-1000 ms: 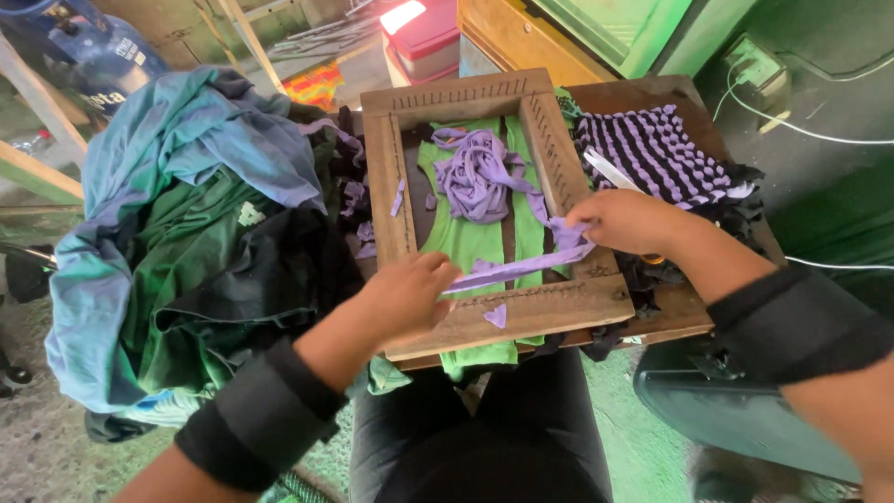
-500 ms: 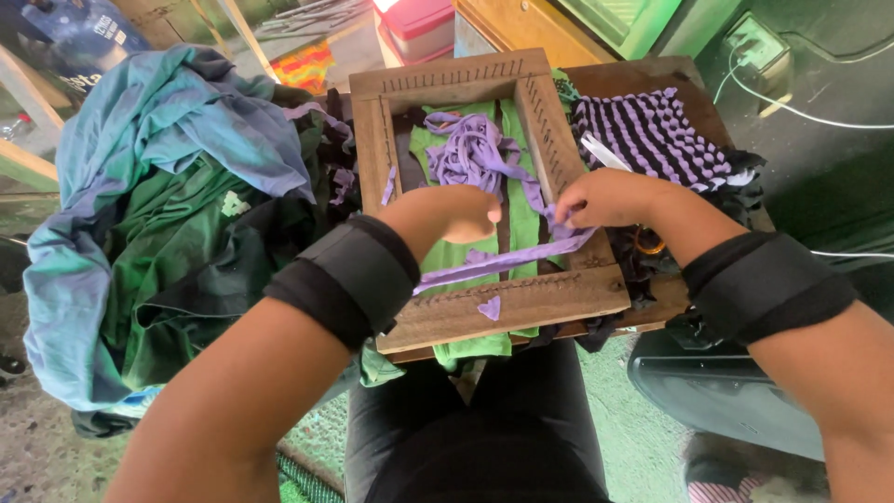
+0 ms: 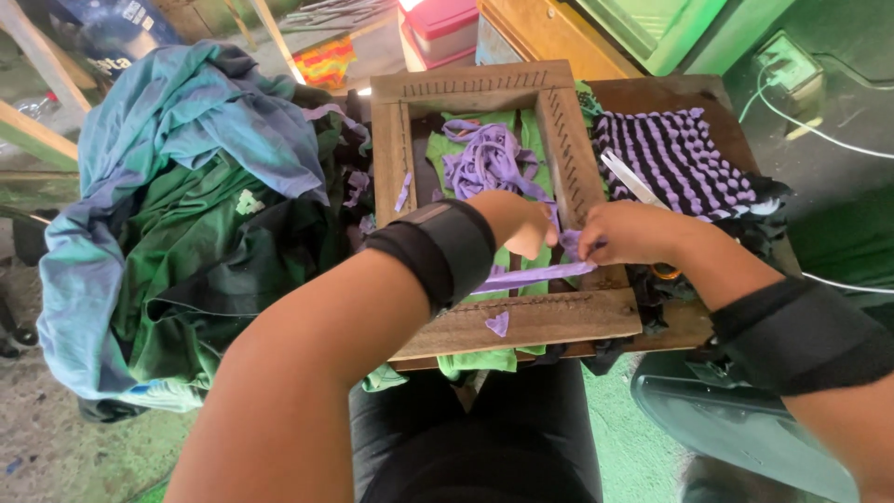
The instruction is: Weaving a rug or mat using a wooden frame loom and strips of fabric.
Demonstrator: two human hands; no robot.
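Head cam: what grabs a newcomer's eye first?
The square wooden frame at centre, on the person's lap, with both hands meeting over its right side: left hand and right hand pinch a purple fabric strip stretched across it. A striped purple-and-black woven mat lies right; a heap of blue and green clothes fills the left.

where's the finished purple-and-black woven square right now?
Head view, right of the wooden loom frame: the purple-and-black woven square lies flat on the wooden board, just beyond the right hand.
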